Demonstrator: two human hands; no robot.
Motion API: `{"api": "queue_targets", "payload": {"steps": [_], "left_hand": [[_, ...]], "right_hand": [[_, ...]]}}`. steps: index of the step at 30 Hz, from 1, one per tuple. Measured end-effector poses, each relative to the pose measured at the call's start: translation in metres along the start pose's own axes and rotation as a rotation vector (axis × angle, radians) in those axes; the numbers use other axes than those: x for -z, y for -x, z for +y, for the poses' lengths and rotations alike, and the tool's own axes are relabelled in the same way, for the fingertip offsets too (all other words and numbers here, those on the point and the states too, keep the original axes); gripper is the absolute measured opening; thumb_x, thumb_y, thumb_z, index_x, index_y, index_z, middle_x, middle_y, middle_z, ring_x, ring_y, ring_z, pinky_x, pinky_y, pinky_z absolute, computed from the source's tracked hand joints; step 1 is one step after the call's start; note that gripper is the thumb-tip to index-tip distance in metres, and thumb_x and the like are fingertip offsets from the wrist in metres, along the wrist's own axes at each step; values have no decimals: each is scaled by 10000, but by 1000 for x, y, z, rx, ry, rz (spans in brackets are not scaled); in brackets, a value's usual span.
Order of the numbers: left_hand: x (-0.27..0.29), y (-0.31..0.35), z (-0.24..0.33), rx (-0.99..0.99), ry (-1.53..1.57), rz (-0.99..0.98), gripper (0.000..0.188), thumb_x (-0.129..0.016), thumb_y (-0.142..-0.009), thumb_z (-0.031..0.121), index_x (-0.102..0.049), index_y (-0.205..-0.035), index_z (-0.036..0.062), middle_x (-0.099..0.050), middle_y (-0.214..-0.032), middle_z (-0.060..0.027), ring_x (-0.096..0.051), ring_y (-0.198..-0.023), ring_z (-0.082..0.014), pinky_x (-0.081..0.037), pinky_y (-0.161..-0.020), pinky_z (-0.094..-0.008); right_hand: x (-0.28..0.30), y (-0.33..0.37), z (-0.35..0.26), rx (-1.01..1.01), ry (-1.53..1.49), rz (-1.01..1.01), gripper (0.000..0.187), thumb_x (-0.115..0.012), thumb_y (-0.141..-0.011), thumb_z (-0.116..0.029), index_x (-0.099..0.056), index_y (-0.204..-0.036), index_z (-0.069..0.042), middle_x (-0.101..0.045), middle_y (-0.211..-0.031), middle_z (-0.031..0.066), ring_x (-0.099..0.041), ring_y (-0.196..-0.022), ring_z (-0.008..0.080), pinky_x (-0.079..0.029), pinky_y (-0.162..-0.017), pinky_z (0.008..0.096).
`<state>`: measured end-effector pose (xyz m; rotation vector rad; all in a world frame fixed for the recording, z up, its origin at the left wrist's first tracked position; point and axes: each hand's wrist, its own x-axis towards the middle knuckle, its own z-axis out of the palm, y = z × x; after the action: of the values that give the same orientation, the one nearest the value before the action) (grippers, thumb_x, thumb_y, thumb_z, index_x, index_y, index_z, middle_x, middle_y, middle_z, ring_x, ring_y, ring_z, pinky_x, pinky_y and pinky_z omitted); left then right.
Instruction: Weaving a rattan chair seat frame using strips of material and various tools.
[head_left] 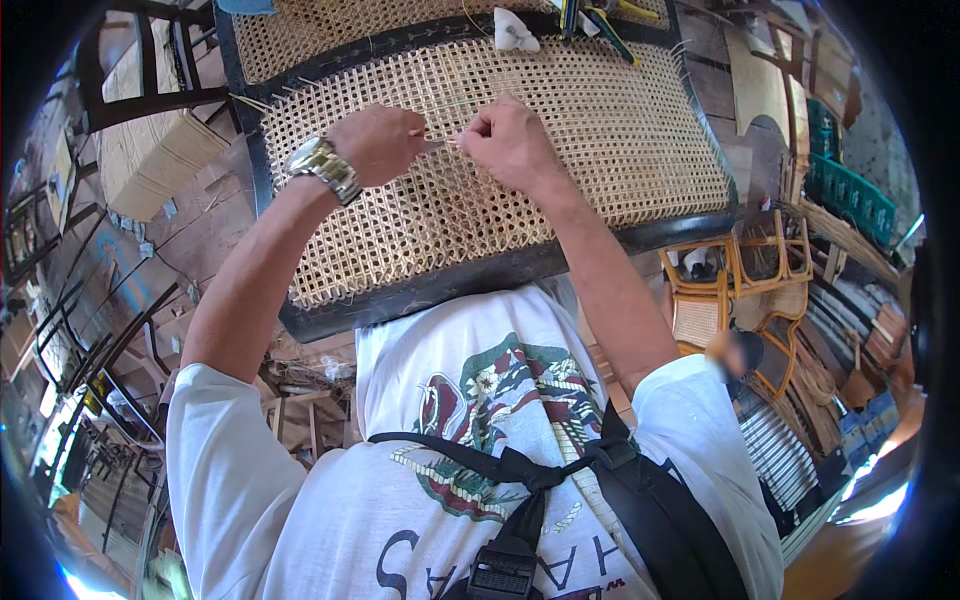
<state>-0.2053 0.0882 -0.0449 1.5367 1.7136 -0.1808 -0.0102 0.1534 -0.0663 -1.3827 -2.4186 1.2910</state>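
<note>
Before me lies a black wooden chair frame [640, 238] with a woven cane panel [400, 235] of open-hole weave. My left hand [380, 145], with a metal watch [325, 168] on its wrist, is closed just above the weave. Facing it across a small gap, my right hand [512, 145] is pinched shut with its fingertips curled. A short, thin strand [440, 145], seemingly cane, spans the fingertips of both hands. Loose cane ends [250, 102] stick out at the panel's left edge.
A crumpled white cloth [515, 32], a yellow-and-black cutter [568, 20] and a green-handled tool [612, 38] lie at the panel's far edge. Cardboard [160, 160] and dark chair frames [150, 60] stand left. Right are orange-brown chairs [740, 275], a green crate [850, 195] and another person [735, 352].
</note>
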Motion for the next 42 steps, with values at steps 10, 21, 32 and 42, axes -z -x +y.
{"api": "queue_targets", "payload": {"steps": [10, 21, 32, 42], "left_hand": [[1, -24, 23, -65, -285, 5, 314, -594, -1014, 282, -686, -861, 24, -629, -655, -94, -587, -567, -176, -473, -503, -335], [-13, -20, -11, 0, 141, 40, 509, -600, -962, 561, -679, -828, 77, -644, -687, -70, -583, -585, -178, -481, -568, -364], [54, 6, -70, -66, -58, 426, 493, -653, -897, 610, -707, -887, 120, -670, -707, -55, -645, -626, -198, -498, -574, -386], [-11, -24, -34, -298, -168, 269, 194, -659, -954, 231, -654, -940, 38, -629, -947, -110, -650, -866, -277, -545, -739, -433]], "right_hand": [[13, -8, -15, -176, -32, -193, 189, -745, -798, -194, -715, -811, -8, -660, -927, 153, -672, -838, 257, -541, -783, 376], [-12, 26, -5, 136, -43, 13, 308, -773, -835, -234, -708, -991, 24, -583, -1153, 182, -576, -1125, 331, -493, -971, 436], [46, 42, 0, -372, 78, -37, 262, -718, -910, -287, -684, -933, -29, -674, -925, 111, -661, -844, 234, -518, -777, 385], [29, 13, -13, -39, -349, -77, 256, -733, -895, -181, -629, -1058, -14, -686, -945, 93, -659, -861, 195, -536, -759, 367]]}}
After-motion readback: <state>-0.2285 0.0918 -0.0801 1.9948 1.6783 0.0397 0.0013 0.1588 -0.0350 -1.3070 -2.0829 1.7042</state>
